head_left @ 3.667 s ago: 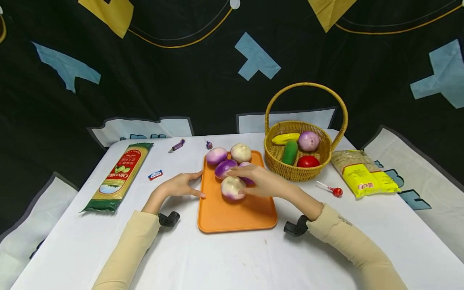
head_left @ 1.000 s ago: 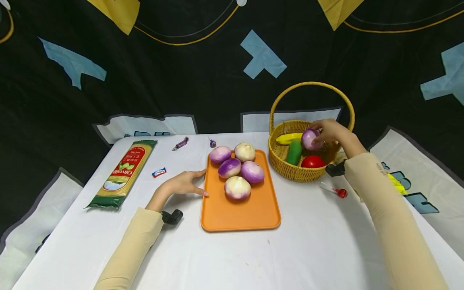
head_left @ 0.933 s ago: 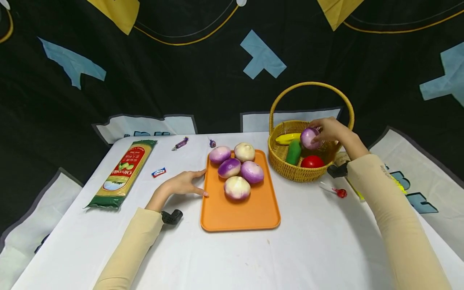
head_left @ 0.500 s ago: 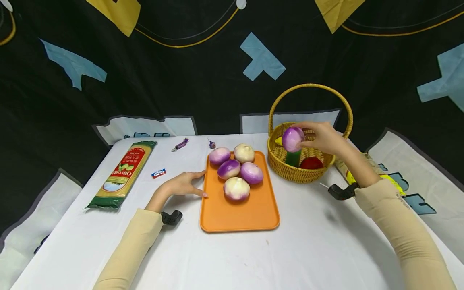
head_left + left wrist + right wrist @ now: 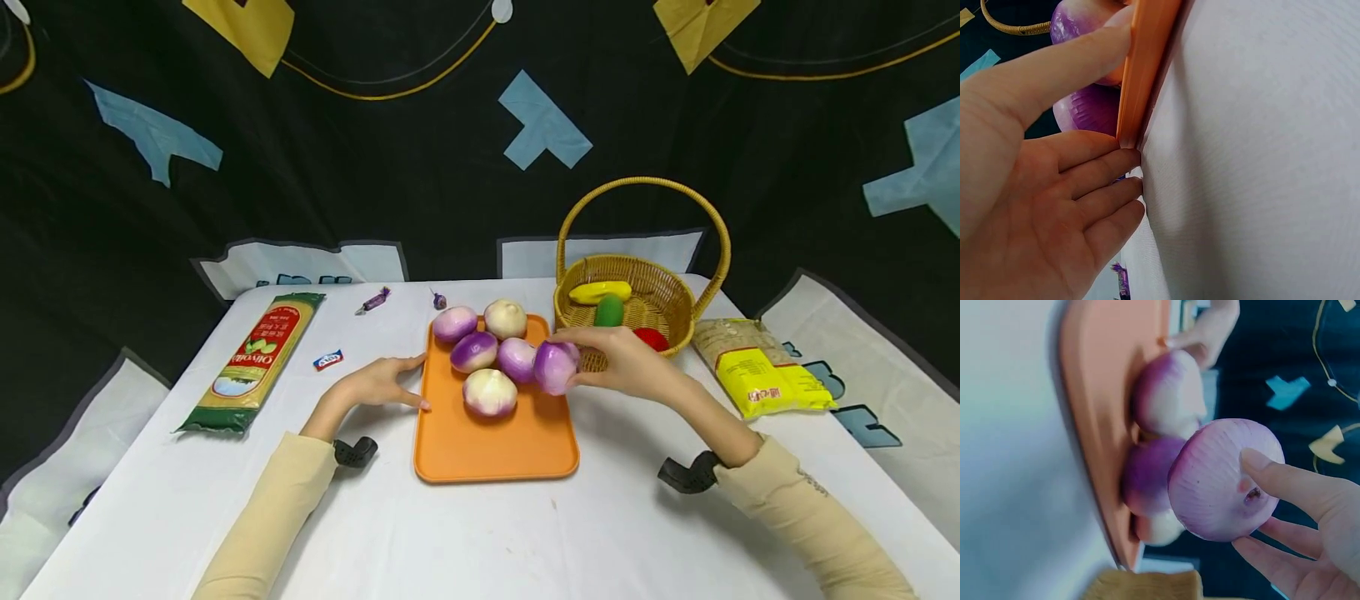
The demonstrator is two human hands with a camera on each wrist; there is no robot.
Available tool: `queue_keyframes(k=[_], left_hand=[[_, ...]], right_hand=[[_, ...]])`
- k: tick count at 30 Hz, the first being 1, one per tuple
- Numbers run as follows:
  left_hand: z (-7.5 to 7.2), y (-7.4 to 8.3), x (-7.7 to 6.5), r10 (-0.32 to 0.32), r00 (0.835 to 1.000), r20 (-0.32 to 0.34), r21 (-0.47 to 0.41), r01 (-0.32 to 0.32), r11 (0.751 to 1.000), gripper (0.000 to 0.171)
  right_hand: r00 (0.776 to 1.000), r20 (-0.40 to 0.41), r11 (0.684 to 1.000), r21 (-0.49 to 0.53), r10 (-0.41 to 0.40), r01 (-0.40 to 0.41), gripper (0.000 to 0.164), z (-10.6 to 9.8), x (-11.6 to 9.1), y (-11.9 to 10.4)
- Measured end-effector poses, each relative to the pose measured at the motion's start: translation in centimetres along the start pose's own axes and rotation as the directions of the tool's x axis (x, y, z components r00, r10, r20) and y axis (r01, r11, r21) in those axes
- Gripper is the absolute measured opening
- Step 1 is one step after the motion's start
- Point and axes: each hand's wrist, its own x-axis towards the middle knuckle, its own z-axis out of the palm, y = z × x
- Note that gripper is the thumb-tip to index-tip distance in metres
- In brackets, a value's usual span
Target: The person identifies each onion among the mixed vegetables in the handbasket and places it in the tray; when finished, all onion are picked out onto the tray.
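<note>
My right hand [image 5: 622, 362] pinches a purple onion [image 5: 555, 368] between thumb and fingers, just above the right rim of an orange tray [image 5: 495, 457]. In the right wrist view the thumb presses the held onion [image 5: 1225, 481] near its dark root end. Several onions lie grouped on the tray's far half: purple ones [image 5: 474, 352] and paler ones with a white top [image 5: 490, 392]. At the tray's left rim my left hand [image 5: 382, 383] touches the edge with extended fingers. The left wrist view shows its fingertips against the orange rim [image 5: 1144, 75], thumb on the tray side.
Behind the right hand stands a wicker basket [image 5: 667, 292] with a tall handle, holding a yellow elongated item [image 5: 600, 292], a green one [image 5: 609, 311] and a red one [image 5: 651, 337]. A yellow-labelled bag [image 5: 765, 379] lies right; a long pasta-like packet [image 5: 255, 358] and small sweets [image 5: 327, 359] lie left.
My right hand has lifted the purple onion out of the basket and carried it left and nearer, to the tray's right rim. Earlier it was among the tray's onions. The left hand stays put.
</note>
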Motion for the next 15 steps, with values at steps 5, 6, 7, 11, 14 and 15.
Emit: queue_keyframes(k=[5,6,7,11,14,15], left_hand=[[-0.1,0.1,0.0,0.006,1.000,-0.003,0.008,-0.006,1.000,0.097],[-0.1,0.1,0.0,0.011,1.000,-0.005,0.013,-0.011,1.000,0.097],[-0.1,0.1,0.0,0.014,1.000,-0.007,0.014,-0.014,1.000,0.097],[-0.2,0.0,0.0,0.022,1.000,-0.007,0.012,-0.022,1.000,0.097],[-0.3,-0.1,0.0,0.019,1.000,-0.009,0.012,-0.019,1.000,0.098],[-0.3,-0.1,0.0,0.019,1.000,-0.012,0.014,-0.019,1.000,0.097]], right_hand=[[0.998,0.063,1.000,0.020,0.005,-0.006,0.056,2.2,-0.1,-0.5],[0.997,0.071,1.000,0.020,0.004,-0.005,0.055,2.5,0.0,-0.6],[0.997,0.080,1.000,0.015,0.003,-0.004,0.054,2.8,0.0,-0.7],[0.994,0.108,1.000,-0.029,0.015,-0.012,0.054,3.7,0.3,-0.9],[0.993,0.118,0.998,-0.062,0.026,-0.018,0.055,4.1,0.4,-0.9],[0.992,0.119,0.997,-0.069,0.028,-0.020,0.055,4.2,0.4,-0.9]])
